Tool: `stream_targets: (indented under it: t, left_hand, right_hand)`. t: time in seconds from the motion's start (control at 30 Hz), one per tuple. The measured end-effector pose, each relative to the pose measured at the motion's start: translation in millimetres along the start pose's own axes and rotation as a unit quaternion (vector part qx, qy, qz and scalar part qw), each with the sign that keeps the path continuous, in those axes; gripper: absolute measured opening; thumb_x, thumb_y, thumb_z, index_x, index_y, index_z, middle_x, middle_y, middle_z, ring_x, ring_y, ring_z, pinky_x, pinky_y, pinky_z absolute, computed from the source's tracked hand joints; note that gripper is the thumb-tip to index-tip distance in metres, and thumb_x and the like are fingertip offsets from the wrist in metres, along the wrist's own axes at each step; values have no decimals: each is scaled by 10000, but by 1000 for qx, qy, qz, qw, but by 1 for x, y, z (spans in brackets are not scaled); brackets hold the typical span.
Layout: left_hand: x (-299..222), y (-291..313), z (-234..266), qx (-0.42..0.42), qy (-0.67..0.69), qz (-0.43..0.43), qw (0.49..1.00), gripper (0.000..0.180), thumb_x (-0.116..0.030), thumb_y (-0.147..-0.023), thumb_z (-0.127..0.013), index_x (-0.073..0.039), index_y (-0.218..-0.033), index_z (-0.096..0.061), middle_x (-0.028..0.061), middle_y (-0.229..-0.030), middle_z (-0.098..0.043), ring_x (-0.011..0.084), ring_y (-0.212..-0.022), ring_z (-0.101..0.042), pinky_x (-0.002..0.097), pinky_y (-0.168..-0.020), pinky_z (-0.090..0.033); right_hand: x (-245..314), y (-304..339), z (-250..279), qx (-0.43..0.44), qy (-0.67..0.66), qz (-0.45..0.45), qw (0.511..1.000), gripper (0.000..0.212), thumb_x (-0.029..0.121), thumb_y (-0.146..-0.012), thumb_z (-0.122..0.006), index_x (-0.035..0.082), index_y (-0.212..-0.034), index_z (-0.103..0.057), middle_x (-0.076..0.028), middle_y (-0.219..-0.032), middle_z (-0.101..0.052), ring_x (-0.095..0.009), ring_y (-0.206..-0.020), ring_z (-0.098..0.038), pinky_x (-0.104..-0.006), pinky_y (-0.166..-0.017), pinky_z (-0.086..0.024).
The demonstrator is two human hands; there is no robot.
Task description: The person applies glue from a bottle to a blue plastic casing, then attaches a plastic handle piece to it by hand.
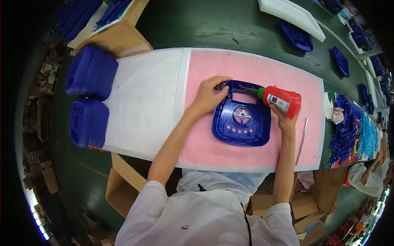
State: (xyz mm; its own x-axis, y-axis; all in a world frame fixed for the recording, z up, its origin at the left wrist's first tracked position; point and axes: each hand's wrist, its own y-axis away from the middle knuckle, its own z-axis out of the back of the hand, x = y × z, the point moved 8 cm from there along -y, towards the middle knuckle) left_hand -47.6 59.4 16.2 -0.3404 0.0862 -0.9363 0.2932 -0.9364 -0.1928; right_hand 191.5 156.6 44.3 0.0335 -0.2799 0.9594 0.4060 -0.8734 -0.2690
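Blue plastic panel (243,126), lying on the pink sheet (201,149) that covers the right part of the desk (141,117), near its middle. The left hand (208,93) grips the panel's far left corner between thumb and fingers. The right hand (284,119) is wrapped around a red bottle (293,100), whose long axis runs roughly sideways; its green nozzle (254,89) points left over the panel's far edge, the tip close to the left fingers. Whether the tip touches, I cannot tell. The panel's longer side runs from the far edge toward the near one, leftward of the right hand. Nearby, a thin metal rod (302,141) lies toward the desk's right edge. Stacked blue panels (88,123) stand along the left edge. Beyond the far left corner, a brown box (117,41) holds blue parts; below the near edge, an open cardboard box (123,186) shows no contents I can make out.
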Motion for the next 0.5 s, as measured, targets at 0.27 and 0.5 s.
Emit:
stream_targets:
  t: [0.27,0.5]
  left_hand:
    - [-1,-1,0,-11,4,-7,1000,269,-58,-853,-633,-26,-1117,-669,75,-944,-673,135,-808,-592,267,-751,-484]
    - [-1,0,1,-18,9,-14,1000,267,-71,-841,-633,-19,-1101,-670,90,-904,-661,153,-772,-588,277,-729,-487]
  right_hand:
    - [19,0,-11,26,51,44,997,503,-6,-639,-867,-2,-1080,-625,-165,-1129,-684,-220,-1040,-662,-341,-913,-535]
    - [18,-2,-4,10,39,38,998,489,-10,-657,-852,-10,-1101,-647,-153,-1113,-691,-220,-1019,-667,-339,-905,-539]
